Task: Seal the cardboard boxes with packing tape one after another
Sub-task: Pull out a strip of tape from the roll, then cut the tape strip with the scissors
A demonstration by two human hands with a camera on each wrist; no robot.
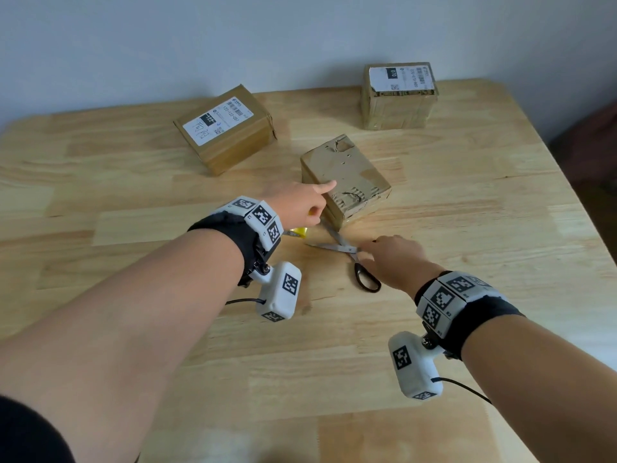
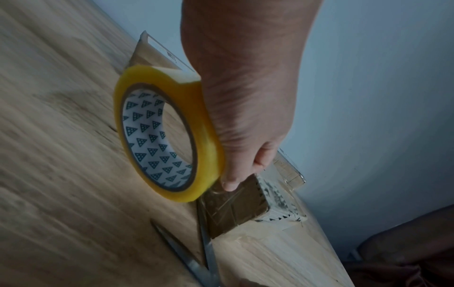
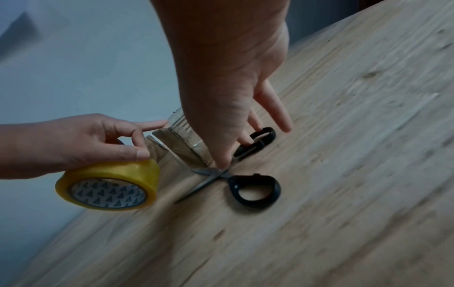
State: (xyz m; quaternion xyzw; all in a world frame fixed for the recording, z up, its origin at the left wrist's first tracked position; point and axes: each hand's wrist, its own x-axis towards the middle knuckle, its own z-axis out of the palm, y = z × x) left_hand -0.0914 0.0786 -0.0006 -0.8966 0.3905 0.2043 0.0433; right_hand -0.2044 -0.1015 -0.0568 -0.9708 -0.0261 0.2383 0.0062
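I see three boxes on the table (image 1: 467,228): one (image 1: 347,178) nearest, scissors (image 1: 347,252) just before it, two behind, left (image 1: 227,128) and right (image 1: 399,95).

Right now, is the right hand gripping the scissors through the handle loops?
No: the scissors lie open on the table, and the right hand only touches near their pivot.

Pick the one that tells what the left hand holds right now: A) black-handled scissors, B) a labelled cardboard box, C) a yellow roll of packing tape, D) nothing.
C: the left hand has its fingers curled round the yellow roll of packing tape, while the black-handled scissors lie open on the wooden table under the right hand.
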